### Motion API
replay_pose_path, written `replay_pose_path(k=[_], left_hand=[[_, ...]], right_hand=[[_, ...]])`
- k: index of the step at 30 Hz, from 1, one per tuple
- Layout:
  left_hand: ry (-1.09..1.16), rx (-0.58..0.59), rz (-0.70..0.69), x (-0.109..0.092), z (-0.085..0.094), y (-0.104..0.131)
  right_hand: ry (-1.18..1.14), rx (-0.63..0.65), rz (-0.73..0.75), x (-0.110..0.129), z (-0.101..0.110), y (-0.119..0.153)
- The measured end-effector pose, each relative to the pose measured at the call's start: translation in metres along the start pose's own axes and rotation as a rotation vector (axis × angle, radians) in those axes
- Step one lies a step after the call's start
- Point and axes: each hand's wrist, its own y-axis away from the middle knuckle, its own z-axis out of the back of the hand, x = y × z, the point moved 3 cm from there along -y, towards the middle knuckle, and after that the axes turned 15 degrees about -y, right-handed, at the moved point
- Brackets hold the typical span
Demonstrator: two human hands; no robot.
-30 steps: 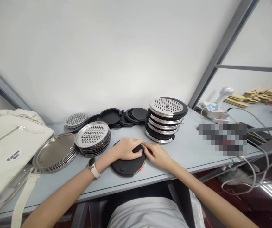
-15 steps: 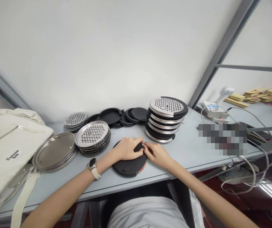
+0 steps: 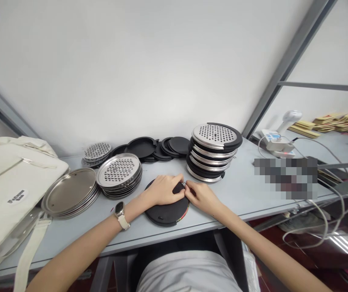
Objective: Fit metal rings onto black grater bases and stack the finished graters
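Left hand (image 3: 167,190): holding the black round plastic-looking disc (image 3: 167,211) beneath it
Right hand (image 3: 198,195): pinched narrow at the disc's edge

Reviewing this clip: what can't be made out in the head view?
Head view:
Flat round black disc: top partly hidden by the left hand.
Tiny greyish thing beside the right hand: too small to identify.
Cream fabric bag: cut off by the left edge.
Pixelated patch at right: hides whatever lies behind it.

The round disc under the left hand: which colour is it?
The disc is mainly black; head view.
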Motion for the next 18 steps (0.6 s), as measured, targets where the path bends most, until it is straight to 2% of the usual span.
replay_pose_path(k=[6, 13, 18], left_hand=[[0.008, -0.030, -0.002, 0.0035, 0.0001, -0.0017], [0.002, -0.021, -0.030, 0.0045, -0.0008, -0.0020], [0.021, -0.014, -0.077, 0.0021, 0.0011, 0.0012]], right_hand=[[-0.016, -0.001, 0.017, 0.0032, -0.0013, 0.0021], [-0.014, -0.093, -0.012, 0.0010, 0.0034, -0.0010], [-0.038, -0.011, 0.029, 0.0002, -0.0002, -0.0016]])
